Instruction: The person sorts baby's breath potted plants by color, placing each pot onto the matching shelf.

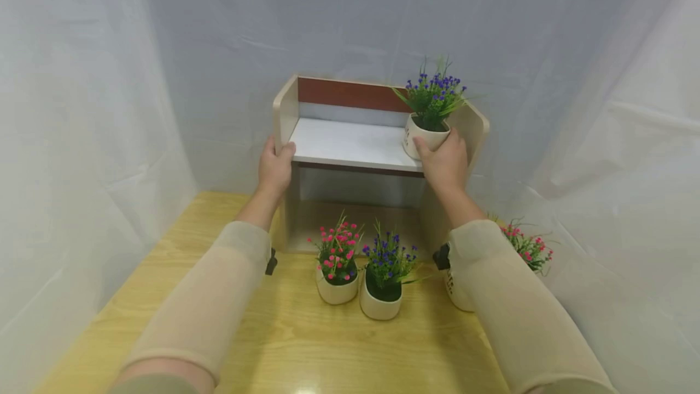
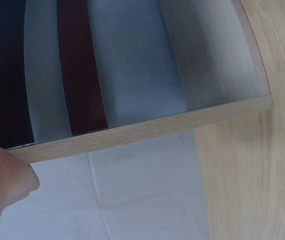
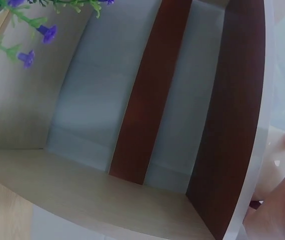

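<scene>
A two-tier wooden desk shelf [image 1: 350,140] with a white upper board stands on the table. My left hand [image 1: 275,166] grips the front edge of its left side panel [image 2: 112,135], thumb on the inner side at upper-board height. At the right end of the upper board is a potted plant [image 1: 434,99] with purple flowers, upright in a white pot with dark lettering. My right hand [image 1: 447,160] holds that pot from the front and right, thumb across its face. In the right wrist view, the pot [image 3: 271,165] shows only partly beyond the board's edge.
On the wooden table [image 1: 328,351], a pink-flowered potted plant [image 1: 336,266] and a purple-flowered one [image 1: 384,278] stand side by side before the lower tier. Another pink-flowered plant [image 1: 527,248] is at the right, partly behind my right sleeve. Pale sheeting [image 1: 350,17] hangs around the table.
</scene>
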`<state>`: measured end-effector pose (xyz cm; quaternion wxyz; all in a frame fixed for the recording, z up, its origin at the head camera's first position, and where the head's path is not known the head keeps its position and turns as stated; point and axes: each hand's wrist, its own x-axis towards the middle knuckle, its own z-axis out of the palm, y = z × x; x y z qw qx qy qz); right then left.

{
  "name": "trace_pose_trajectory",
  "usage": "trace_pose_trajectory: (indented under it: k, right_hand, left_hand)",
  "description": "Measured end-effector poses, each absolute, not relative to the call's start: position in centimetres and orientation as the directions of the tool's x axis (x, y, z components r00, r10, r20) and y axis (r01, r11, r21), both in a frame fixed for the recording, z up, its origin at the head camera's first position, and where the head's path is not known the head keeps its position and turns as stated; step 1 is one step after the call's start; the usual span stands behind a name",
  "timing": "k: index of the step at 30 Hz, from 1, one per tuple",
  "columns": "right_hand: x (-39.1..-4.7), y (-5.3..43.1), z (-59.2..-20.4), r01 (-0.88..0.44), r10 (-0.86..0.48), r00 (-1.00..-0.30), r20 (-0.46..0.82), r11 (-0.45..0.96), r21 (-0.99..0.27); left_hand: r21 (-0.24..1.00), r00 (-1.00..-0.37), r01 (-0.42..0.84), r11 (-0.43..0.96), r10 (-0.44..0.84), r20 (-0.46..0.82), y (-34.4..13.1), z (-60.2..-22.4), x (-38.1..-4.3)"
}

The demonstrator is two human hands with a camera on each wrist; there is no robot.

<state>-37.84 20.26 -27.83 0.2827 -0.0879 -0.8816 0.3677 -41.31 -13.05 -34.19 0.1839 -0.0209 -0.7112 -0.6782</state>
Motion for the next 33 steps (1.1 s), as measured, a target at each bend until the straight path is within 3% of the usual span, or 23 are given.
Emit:
trace_pose_trajectory:
  k: [14,33]
  right_hand:
    - [-37.6,20.2,-27.9,-0.037,0.389,-0.829,0.403,0.679,-0.733]
    - [-31.3,19.3,-28.0,-0.238,0.353,-0.812,0.465,0.527,-0.816]
  left_hand:
    - [0.955,-0.928,0.283,0.083,-0.228,0.295,-12.8,-34.3,-40.9]
    - [0.957,-0.932,0.279,0.082,-0.216,0.291,-12.6,-33.8,-40.4]
